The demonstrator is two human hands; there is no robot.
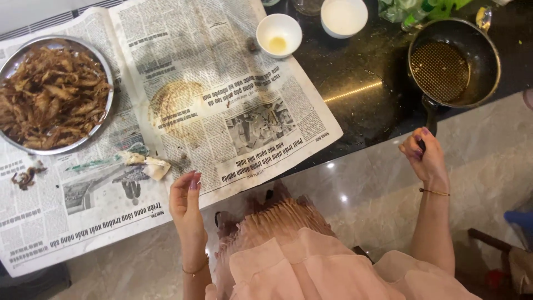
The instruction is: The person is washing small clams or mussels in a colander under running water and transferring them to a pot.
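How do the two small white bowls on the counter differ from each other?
The left white bowl rests partly on the newspaper and holds only a little yellow liquid. The right white bowl stands on the bare black counter, cut by the frame edge, and looks filled with something white. Both are round.

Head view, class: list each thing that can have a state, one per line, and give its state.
Frying pan: on the dark counter, no food in it, oily base.
Right hand: grip closed on the pan handle.
Left hand: open, at the newspaper's edge.
Newspaper: spread flat, grease-stained.
Metal plate: heaped with brown fried food.
Small white bowl: nearly empty, yellow residue.
Larger white bowl: filled with something white.
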